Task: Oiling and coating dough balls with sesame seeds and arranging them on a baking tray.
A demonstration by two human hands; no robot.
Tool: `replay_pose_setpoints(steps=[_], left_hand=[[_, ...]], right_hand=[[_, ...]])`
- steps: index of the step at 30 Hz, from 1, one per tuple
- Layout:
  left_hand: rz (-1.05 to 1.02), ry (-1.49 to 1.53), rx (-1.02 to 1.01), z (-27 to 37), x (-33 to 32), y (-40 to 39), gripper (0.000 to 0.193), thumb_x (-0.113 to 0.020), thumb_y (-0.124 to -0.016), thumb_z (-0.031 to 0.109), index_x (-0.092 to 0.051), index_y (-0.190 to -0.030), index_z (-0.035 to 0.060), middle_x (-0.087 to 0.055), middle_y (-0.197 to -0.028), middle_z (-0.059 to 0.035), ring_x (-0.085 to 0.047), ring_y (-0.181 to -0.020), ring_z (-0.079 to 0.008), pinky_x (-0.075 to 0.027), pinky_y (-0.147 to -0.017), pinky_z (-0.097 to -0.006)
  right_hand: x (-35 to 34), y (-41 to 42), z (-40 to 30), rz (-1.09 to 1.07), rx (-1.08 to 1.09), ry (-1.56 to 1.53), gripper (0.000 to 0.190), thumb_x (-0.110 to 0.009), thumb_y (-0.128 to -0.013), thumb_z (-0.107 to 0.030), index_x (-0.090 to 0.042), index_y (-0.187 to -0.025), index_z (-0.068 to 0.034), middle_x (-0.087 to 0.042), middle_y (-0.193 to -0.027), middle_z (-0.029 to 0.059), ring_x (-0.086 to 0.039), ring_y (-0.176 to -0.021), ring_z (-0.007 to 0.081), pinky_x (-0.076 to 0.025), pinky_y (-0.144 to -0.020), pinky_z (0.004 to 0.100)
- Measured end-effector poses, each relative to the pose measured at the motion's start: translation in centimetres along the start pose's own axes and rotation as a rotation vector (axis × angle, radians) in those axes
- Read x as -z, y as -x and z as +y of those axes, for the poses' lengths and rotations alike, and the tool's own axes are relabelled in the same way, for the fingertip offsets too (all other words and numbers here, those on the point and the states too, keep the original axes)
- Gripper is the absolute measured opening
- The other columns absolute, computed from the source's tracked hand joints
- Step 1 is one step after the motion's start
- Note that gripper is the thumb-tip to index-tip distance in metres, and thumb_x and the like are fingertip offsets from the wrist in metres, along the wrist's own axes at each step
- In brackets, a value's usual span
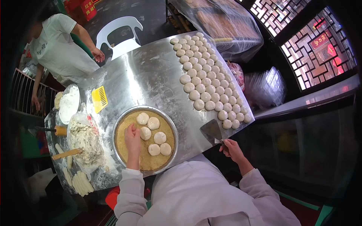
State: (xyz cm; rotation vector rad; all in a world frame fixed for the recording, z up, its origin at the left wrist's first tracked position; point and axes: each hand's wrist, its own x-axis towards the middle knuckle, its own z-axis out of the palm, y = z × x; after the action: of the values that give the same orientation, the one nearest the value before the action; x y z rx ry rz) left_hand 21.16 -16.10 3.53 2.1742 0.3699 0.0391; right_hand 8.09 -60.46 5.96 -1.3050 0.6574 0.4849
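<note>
My left hand [132,139] is over a round metal basin [174,118] spread with a yellow-brown crumb or seed coating [141,155]. Its fingers are bent beside a white dough round [145,133], and whether they hold anything is hidden. Several more pale rounds lie in the basin, among them a pair touching near the far side [153,123] and a cluster towards my body [154,149]. By the table's near right edge, my right hand [233,149] grips the handle of a broad metal scraper [212,130], its blade over the steel tabletop, close to the flattened dough rounds [209,89] packed in rows.
On the left are a floury dough mass [84,141], dough strips [82,183], an oval floured tray [69,103], a wooden stick [67,154] and a yellow slotted scraper [99,99]. Another person [62,48] stands beyond the far left edge, near a white plastic chair [121,32]. A plastic-covered rack [223,25] stands behind.
</note>
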Motion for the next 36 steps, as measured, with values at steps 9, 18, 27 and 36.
replay_pose_setpoints(steps=[9, 18, 27, 36], left_hand=[[-0.012, 0.255, 0.228, 1.1, -2.1, 2.1, 0.045, -0.058, -0.093, 0.008, -0.051, -0.137, 0.0011, -0.059, -0.101, -0.0064, -0.056, -0.089, -0.0130, -0.048, -0.080, -0.0270], [0.178, 0.277, 0.267, 0.8, -1.5, 5.8, 0.045, -0.056, -0.095, 0.008, -0.049, -0.139, 0.0002, -0.057, -0.125, -0.0144, -0.056, -0.104, -0.0161, -0.046, -0.092, -0.0278], [0.260, 0.380, 0.195, -0.4, 2.5, 8.8, 0.040, -0.054, -0.096, 0.008, -0.052, -0.135, -0.0018, -0.058, -0.128, -0.0128, -0.054, -0.111, -0.0185, -0.043, -0.099, -0.0307], [0.334, 0.503, 0.171, -3.7, 6.9, 10.1, 0.034, -0.053, -0.099, 0.007, -0.054, -0.131, -0.0027, -0.061, -0.124, -0.0125, -0.058, -0.111, -0.0167, -0.043, -0.099, -0.0298]], right_hand=[[3.6, -8.4, -1.3, -0.049, -0.006, 0.005, 0.027, -0.049, -0.104, -0.027, -0.060, -0.096, -0.004, -0.062, -0.074, 0.0040, -0.042, -0.049, 0.0051, -0.027, -0.041, 0.0219], [1.0, -12.9, -3.8, -0.089, 0.188, 0.138, 0.027, -0.052, -0.102, -0.026, -0.062, -0.110, -0.002, -0.060, -0.073, -0.0002, -0.044, -0.052, 0.0040, -0.033, -0.045, 0.0204], [-9.2, -6.4, -10.0, -0.392, 0.282, 0.249, 0.029, -0.054, -0.101, -0.018, -0.060, -0.122, 0.001, -0.062, -0.075, 0.0031, -0.047, -0.055, 0.0049, -0.038, -0.048, 0.0211], [-24.9, -9.2, -7.5, -0.263, 1.254, 0.970, 0.028, -0.066, -0.088, -0.016, -0.066, -0.116, -0.016, -0.059, -0.083, 0.0082, -0.060, -0.073, 0.0241, -0.050, -0.062, 0.0365]])
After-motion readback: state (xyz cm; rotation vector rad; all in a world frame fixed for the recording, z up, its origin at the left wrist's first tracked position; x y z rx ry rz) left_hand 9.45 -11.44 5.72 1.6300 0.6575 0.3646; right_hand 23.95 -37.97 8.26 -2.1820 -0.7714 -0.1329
